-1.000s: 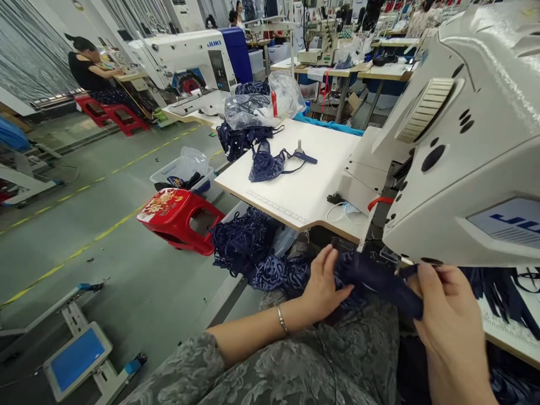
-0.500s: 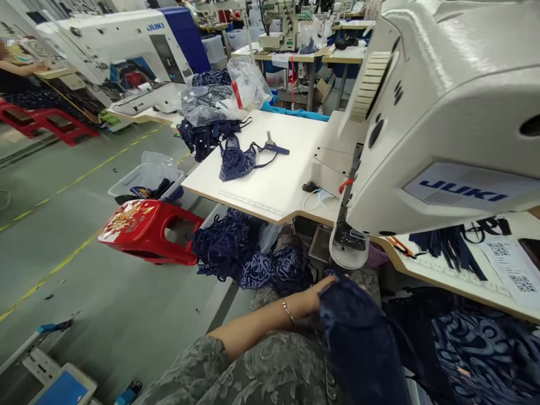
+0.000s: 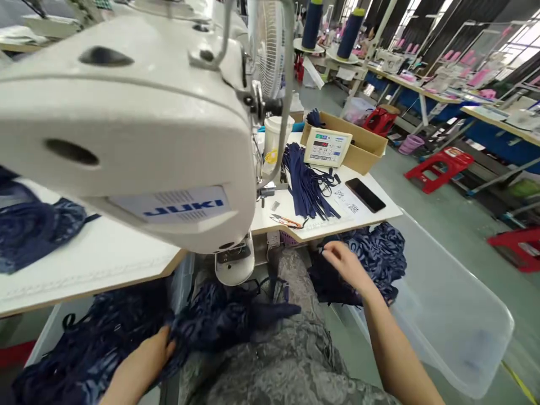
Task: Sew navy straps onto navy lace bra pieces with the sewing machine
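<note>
My left hand (image 3: pixel 147 357), low at the left, has its fingers closed on the edge of a navy lace bra (image 3: pixel 219 315). That bra lies bunched across my lap, one narrow end stretching right, and is partly blurred. Over at the right, my right hand (image 3: pixel 343 263) has its fingers drawn together at the dark edge of a navy bra (image 3: pixel 324 284), beside a pile of navy patterned bras (image 3: pixel 375 261). Its fingertips are partly hidden. Between my hands, the narrow arm end (image 3: pixel 234 267) of the white JUKI sewing machine (image 3: pixel 169 140) stands above my lap.
Navy straps (image 3: pixel 306 183), orange-handled thread snips (image 3: pixel 287 221), a phone (image 3: pixel 365 194) and a control panel (image 3: pixel 328 147) occupy the table. A clear plastic bin (image 3: pixel 455 304) stands right. More navy bras (image 3: pixel 93 332) fill the left bin; another (image 3: pixel 37 228) lies on the left tabletop.
The view has swung right. My left hand has gone from beneath the machine to the garments at the left. My right hand now shows beside the right pile.
</note>
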The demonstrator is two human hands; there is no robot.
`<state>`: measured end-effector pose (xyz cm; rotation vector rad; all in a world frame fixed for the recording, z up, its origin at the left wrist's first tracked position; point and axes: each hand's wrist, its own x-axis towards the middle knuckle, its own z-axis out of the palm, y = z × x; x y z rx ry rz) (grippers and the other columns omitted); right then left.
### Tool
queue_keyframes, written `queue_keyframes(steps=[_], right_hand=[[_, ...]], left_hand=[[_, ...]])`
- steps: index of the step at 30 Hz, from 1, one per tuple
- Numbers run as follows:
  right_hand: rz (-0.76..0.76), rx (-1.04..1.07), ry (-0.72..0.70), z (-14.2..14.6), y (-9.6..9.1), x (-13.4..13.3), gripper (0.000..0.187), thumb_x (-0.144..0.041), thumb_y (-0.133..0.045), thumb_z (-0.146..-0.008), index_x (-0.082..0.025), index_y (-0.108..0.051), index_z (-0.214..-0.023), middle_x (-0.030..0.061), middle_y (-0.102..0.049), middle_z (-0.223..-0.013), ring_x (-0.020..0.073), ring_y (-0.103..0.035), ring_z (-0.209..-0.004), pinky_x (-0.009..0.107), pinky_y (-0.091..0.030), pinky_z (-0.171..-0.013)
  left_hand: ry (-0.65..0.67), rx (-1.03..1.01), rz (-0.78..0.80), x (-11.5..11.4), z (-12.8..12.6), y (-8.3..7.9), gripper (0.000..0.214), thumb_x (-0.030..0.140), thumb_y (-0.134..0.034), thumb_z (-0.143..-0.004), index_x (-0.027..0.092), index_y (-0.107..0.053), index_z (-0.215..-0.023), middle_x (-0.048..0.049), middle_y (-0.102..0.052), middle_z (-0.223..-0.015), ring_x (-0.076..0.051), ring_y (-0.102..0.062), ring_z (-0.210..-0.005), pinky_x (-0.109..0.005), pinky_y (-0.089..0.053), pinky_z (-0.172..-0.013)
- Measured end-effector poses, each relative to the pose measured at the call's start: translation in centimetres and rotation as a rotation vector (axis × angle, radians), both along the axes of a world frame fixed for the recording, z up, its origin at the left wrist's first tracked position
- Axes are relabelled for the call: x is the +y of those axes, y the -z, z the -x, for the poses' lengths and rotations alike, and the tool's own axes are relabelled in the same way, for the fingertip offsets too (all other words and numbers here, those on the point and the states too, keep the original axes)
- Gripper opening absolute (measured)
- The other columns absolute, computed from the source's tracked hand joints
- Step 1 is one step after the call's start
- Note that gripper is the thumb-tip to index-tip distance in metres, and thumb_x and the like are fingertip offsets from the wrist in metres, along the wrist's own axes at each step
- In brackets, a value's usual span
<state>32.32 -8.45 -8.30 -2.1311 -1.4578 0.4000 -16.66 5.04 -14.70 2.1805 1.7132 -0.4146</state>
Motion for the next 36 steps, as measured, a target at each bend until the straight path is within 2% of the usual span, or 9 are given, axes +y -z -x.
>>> queue_keyframes(steps=[3,8,13,16,18,23,29,33,36], right_hand=[[-0.087,-0.177,0.230,-3.8,0.9,-1.1,0.034,-0.048,-0.054,-0.089,-0.017,-0.062,-0.097,0.0174,-0.060,-0.104,0.0326,-0.053,-0.102,0.047,-0.039,-0.089],[-0.142,-0.257,0.256,-8.0,-0.5,-3.6,0.036,-0.052,-0.045,-0.092,-0.021,-0.058,-0.076,0.0073,-0.059,-0.079,0.0236,-0.056,-0.076,0.038,-0.044,-0.076],[-0.373,-0.251,0.303,-3.4,-6.6,-4.6,0.023,-0.041,-0.046,-0.095,-0.022,-0.057,-0.090,0.0048,-0.061,-0.087,0.0204,-0.058,-0.081,0.032,-0.044,-0.075],[-0.510,-0.095,0.103,2.2,-9.9,-3.9,0.010,-0.030,-0.054,-0.093,-0.024,-0.058,-0.087,-0.0002,-0.058,-0.080,0.0157,-0.055,-0.072,0.027,-0.043,-0.069],[-0.523,0.010,-0.041,5.5,-10.3,-2.8,0.007,-0.025,-0.053,-0.094,-0.024,-0.058,-0.089,-0.0018,-0.057,-0.078,0.0140,-0.054,-0.070,0.025,-0.042,-0.067],[-0.524,0.125,-0.024,9.3,-7.0,-0.3,0.009,-0.022,-0.052,-0.095,-0.023,-0.057,-0.088,-0.0018,-0.058,-0.079,0.0134,-0.056,-0.073,0.024,-0.043,-0.069],[-0.590,0.212,0.023,11.8,-5.4,1.2,0.009,-0.025,-0.053,-0.096,-0.023,-0.058,-0.089,-0.0015,-0.058,-0.081,0.0135,-0.056,-0.077,0.024,-0.044,-0.072],[-0.650,0.153,-0.042,13.9,-5.4,1.5,0.008,-0.022,-0.054,-0.095,-0.023,-0.059,-0.088,-0.0023,-0.056,-0.076,0.0128,-0.055,-0.070,0.024,-0.043,-0.066],[-0.719,0.106,-0.045,14.4,-4.7,1.5,0.007,-0.020,-0.055,-0.094,-0.022,-0.059,-0.090,-0.0017,-0.057,-0.076,0.0135,-0.055,-0.069,0.026,-0.043,-0.065]], left_hand=[[0.115,0.050,-0.103,-0.2,-1.8,1.5,0.041,0.019,-0.040,-0.083,0.005,-0.059,-0.117,-0.0236,-0.067,-0.103,-0.036,-0.068,-0.089,-0.048,-0.049,-0.082],[0.144,-0.376,-0.042,1.0,-6.1,-1.8,0.047,0.032,-0.038,-0.088,0.010,-0.059,-0.123,-0.0199,-0.065,-0.120,-0.033,-0.067,-0.101,-0.043,-0.050,-0.089],[0.163,-0.933,0.520,-2.5,-14.0,-6.6,0.036,0.049,-0.055,-0.086,0.024,-0.073,-0.105,-0.0058,-0.073,-0.107,-0.025,-0.066,-0.102,-0.035,-0.049,-0.093],[0.190,-1.196,1.140,-5.4,-18.3,-8.2,0.058,0.065,-0.055,-0.084,0.021,-0.066,-0.121,-0.0105,-0.069,-0.116,-0.027,-0.063,-0.109,-0.039,-0.046,-0.097],[0.043,-1.385,1.375,-6.2,-19.6,-8.5,0.073,0.072,-0.059,-0.077,0.020,-0.061,-0.128,-0.0124,-0.068,-0.115,-0.028,-0.064,-0.106,-0.041,-0.047,-0.095],[-0.553,-1.708,1.071,-4.1,-17.7,-7.4,0.060,0.046,-0.079,-0.073,0.020,-0.061,-0.124,-0.0088,-0.066,-0.113,-0.018,-0.066,-0.094,-0.029,-0.049,-0.088],[-0.829,-1.501,0.811,-4.4,-14.7,-5.0,0.051,0.058,-0.071,-0.074,0.019,-0.065,-0.106,-0.0068,-0.069,-0.106,-0.023,-0.061,-0.106,-0.030,-0.046,-0.090],[-0.837,-1.404,1.096,-6.5,-14.0,-4.1,0.065,0.070,-0.056,-0.080,0.015,-0.065,-0.113,-0.0116,-0.072,-0.098,-0.029,-0.066,-0.098,-0.042,-0.048,-0.087],[-0.812,-1.349,1.355,-7.5,-13.9,-3.5,0.072,0.075,-0.045,-0.082,0.011,-0.067,-0.109,-0.0134,-0.073,-0.089,-0.027,-0.069,-0.084,-0.039,-0.051,-0.080]])
